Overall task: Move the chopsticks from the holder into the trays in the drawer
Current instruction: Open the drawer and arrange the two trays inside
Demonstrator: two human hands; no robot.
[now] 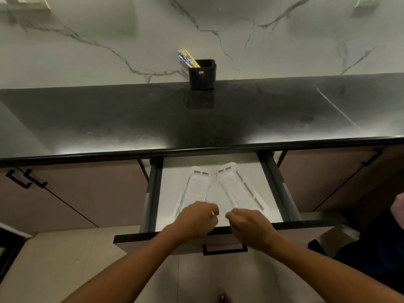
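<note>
At upper centre of the frame, the chopsticks [188, 58] stand in the black holder [202, 74] at the far edge of the dark tabletop [109, 119], their long axis slanting up and to the left, free ends pointing to the upper left. Below, the drawer [220, 162] is open with two white trays [238, 189] lying lengthwise, splayed apart toward the bottom. The left hand [195, 218] and right hand [251, 225] hover over the trays' near ends, fingers curled; whether they grip anything I cannot tell.
</note>
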